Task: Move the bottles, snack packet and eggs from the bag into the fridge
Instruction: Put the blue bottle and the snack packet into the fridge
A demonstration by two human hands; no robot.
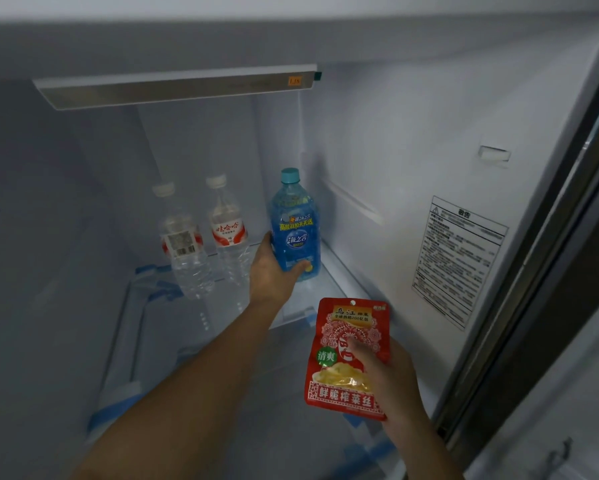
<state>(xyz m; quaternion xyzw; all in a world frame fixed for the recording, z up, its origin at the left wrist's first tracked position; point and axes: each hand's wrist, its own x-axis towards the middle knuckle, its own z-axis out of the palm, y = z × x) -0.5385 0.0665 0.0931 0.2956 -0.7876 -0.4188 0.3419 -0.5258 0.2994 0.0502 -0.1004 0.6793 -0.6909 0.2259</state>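
Observation:
Inside the open fridge, my left hand [274,268] grips a blue bottle [294,226] with a teal cap near its base; the bottle stands upright at the right of the glass shelf [329,271]. Two clear water bottles with red labels stand to its left, one [183,244] nearer and one [228,230] beside it. My right hand [388,375] holds a red snack packet [346,358] in front of the shelf, thumb pressed on its face. No eggs or bag are in view.
An upper shelf edge [177,90] hangs above the bottles. The fridge's right inner wall carries a warning sticker [461,258]. The fridge's dark side frame [547,271] runs down the right. Blue tape strips mark the lower shelf front [118,403].

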